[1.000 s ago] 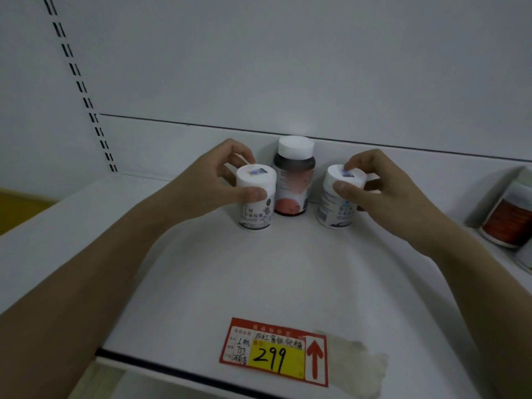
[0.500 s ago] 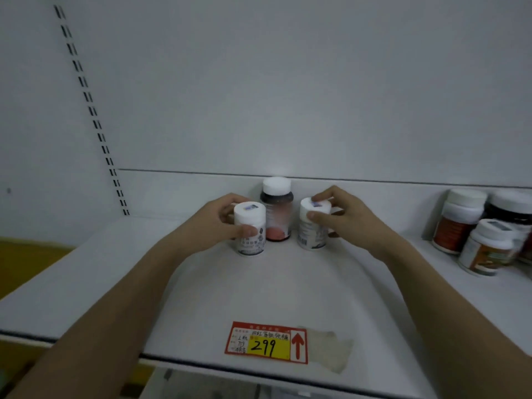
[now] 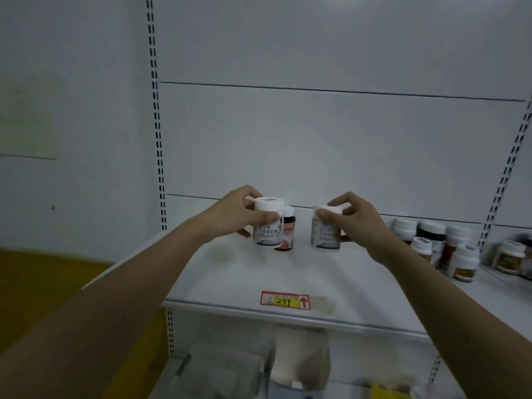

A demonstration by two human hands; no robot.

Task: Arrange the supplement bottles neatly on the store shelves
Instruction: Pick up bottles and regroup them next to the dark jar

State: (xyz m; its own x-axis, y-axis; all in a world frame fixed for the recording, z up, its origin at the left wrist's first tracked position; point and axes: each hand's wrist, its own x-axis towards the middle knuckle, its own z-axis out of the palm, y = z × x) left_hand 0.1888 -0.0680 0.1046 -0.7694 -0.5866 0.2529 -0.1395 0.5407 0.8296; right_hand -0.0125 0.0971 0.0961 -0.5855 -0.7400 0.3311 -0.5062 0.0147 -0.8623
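Left hand (image 3: pixel 230 214) grip closed around a white bottle (image 3: pixel 268 223), right hand (image 3: pixel 355 220) grip closed around a second white bottle (image 3: pixel 326 230), dark bottle (image 3: pixel 288 233) between them, white shelf (image 3: pixel 259 272), price tag (image 3: pixel 285 300) at its front edge

Shelf: white store shelf (image 3: pixel 259 277) with a pale back panel behind it.
Front edge: red and yellow price tag (image 3: pixel 285 300) reading 299, with an arrow.
Middle, at the back: dark bottle (image 3: pixel 286 231) with a white cap, standing upright.
Right end: cluster of bottles (image 3: pixel 440 249), white-capped, standing close together.
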